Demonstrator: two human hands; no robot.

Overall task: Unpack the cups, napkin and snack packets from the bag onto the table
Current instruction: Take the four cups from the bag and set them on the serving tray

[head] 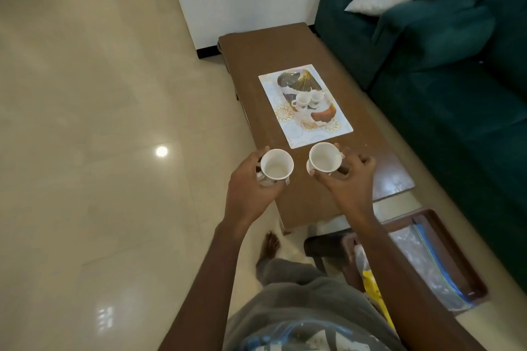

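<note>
We're holding two empty white cups over the near end of the brown table (271, 45): our L hand (251, 179) is curling its fingers round the left cup (276, 165), and our R hand (352, 177) is gripping the right cup (325, 158). Two more cups (302, 100) are sitting on the placemat (322, 134) beyond.
</note>
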